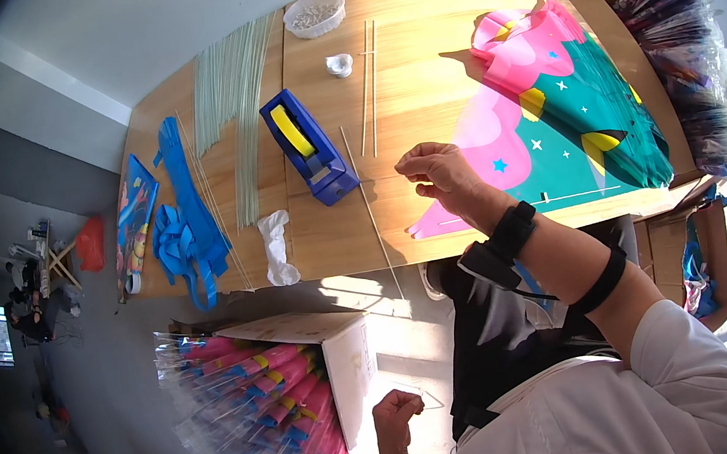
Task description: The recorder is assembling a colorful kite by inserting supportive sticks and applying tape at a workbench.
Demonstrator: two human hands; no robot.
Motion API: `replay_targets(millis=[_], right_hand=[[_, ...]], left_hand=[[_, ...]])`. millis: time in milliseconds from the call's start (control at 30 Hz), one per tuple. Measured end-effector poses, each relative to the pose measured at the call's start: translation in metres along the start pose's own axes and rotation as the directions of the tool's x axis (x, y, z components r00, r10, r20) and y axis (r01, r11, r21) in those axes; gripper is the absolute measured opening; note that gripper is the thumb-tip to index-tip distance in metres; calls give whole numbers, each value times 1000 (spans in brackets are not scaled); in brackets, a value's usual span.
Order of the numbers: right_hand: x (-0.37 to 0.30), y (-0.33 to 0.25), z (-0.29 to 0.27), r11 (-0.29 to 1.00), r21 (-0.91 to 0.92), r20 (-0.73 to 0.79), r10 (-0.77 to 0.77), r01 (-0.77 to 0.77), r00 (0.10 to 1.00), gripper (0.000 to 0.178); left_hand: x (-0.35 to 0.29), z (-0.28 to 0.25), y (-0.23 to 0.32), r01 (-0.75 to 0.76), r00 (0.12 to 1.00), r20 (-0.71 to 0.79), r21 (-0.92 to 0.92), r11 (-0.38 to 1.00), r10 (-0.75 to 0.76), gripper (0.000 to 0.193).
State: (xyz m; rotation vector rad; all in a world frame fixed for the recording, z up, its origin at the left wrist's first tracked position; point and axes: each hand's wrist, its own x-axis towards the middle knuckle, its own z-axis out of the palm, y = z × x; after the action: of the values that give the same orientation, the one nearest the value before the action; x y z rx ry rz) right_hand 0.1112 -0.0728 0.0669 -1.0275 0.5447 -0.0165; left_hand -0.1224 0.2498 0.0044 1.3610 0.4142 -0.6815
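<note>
Pink and green, the printed sheet [564, 134] lies on the tabletop [413, 46] to the right of the blue dispenser [310, 147], its far end bunched up. Of the two hands, the right [435, 172] is over the tabletop between dispenser and sheet, nearer the sheet, fingers curled and thumb drawn close to the fingertips; whether it grips anything is too small to tell. The left [397, 414] is well apart from the dispenser, off the tabletop on the wearer's side, beside an open box [350, 357], its fingers loosely half curled; I cannot tell if it holds something. Just right of the dispenser lies a thin stick [370, 212], overhanging the near edge. Blue ribbon [181, 205] lies left of the dispenser, and a white bowl [314, 15] beyond it.
</note>
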Motion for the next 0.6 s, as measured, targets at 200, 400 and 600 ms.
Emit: replay_targets(millis=[200,400,600], right_hand=[[-54,-36,-137,956,293,-111,16,17,994,12],[-133,-26,-249,864,478,-222,-55,158,974,6],[-175,-3,-313,721,654,-350,21,228,937,12]], left_hand=[[16,26,54,-95,990,126,241,966,66,8],[40,66,94,-217,968,197,362,906,153,7],[63,122,117,-362,926,293,504,784,239,5]])
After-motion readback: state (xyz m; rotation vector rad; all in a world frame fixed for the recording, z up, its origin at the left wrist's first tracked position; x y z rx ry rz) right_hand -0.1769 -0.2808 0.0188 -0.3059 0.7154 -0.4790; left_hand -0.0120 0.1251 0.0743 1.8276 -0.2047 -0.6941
